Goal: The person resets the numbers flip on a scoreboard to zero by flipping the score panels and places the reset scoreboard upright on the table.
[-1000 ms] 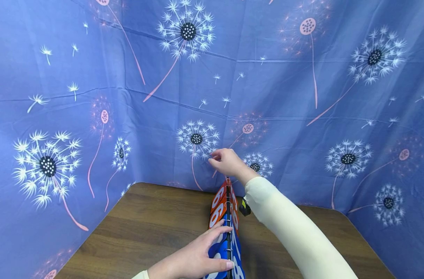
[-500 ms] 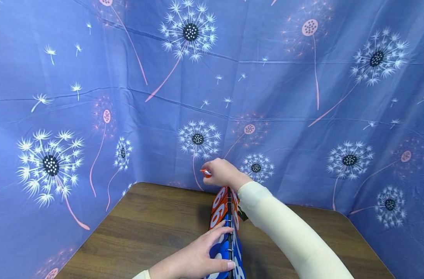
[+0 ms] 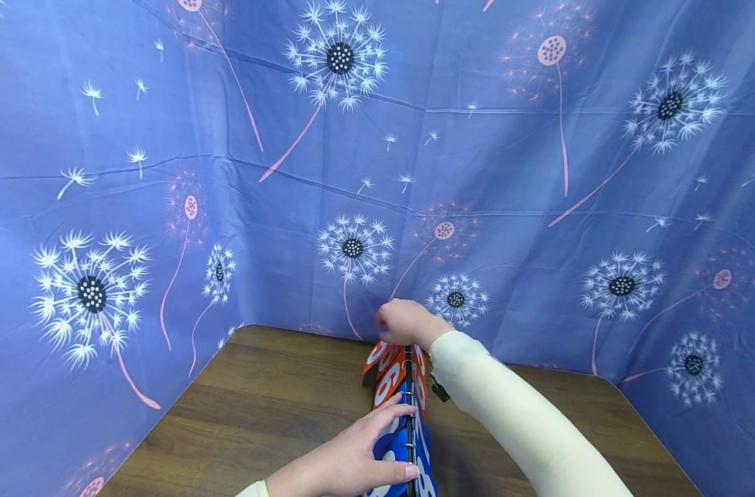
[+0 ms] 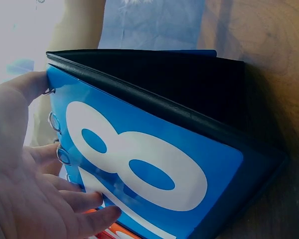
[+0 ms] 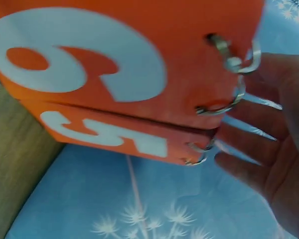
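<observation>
A flip scoreboard stands like a tent on the table, blue cards nearer and orange cards farther off, all on metal rings along the top. My left hand rests on the near half; in the left wrist view its fingertips touch a blue card with an 8, the thumb by a ring. Over the far end is my right hand. The right wrist view has its loosely bent fingers beside the rings, by an orange 6 card and an orange 5 card. No card is visibly pinched.
The brown wooden table extends on both sides of the scoreboard. A small black object lies to its right, partly behind my right sleeve. Blue dandelion-print cloth hangs along the table's back and sides.
My right hand lifted an orange card at the far end and brought it over the top; the card now hangs slanting outward on the left side. My left hand stayed in place.
</observation>
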Tool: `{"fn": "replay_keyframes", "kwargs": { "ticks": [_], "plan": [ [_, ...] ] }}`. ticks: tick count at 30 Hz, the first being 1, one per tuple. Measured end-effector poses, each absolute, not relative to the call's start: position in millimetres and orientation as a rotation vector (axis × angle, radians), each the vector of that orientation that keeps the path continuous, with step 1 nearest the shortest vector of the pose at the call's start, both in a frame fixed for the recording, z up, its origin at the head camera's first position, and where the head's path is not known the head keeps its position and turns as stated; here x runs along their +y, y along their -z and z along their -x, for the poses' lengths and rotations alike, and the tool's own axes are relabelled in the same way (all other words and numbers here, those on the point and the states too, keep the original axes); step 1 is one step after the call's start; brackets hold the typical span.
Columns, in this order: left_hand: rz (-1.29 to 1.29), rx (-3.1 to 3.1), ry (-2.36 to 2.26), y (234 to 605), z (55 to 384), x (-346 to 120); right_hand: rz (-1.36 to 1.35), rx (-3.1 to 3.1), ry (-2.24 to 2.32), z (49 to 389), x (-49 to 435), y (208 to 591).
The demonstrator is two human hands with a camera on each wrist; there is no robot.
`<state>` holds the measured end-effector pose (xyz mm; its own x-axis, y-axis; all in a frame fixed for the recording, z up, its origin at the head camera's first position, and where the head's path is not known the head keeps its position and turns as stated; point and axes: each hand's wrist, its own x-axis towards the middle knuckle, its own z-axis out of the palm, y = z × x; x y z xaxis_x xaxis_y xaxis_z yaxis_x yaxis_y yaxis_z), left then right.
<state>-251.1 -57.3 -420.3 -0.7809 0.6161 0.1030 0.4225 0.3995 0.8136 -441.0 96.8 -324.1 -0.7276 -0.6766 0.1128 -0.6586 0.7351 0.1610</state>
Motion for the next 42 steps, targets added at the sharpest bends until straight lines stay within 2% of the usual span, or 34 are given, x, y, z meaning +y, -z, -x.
{"fn": "replay_keyframes", "kwargs": {
  "ticks": [12, 21, 27, 34, 42],
  "plan": [
    [-0.910, 2.462, -1.320, 422, 251, -56, -0.963, -2.973, 0.250, 443, 108, 343],
    [-0.974, 2.473, -1.337, 423, 251, -56, -1.021, -2.948, -0.421, 453, 138, 318],
    [-1.013, 2.500, -1.345, 423, 251, -57, -0.845, -2.896, -0.915, 463, 192, 306],
    [-0.990, 2.480, -1.351, 422, 250, -57, -0.499, -2.839, -1.473, 470, 237, 350],
    [-0.943, 2.458, -1.339, 422, 251, -54, -0.216, -2.726, -1.777, 469, 237, 419]
  ]
}}
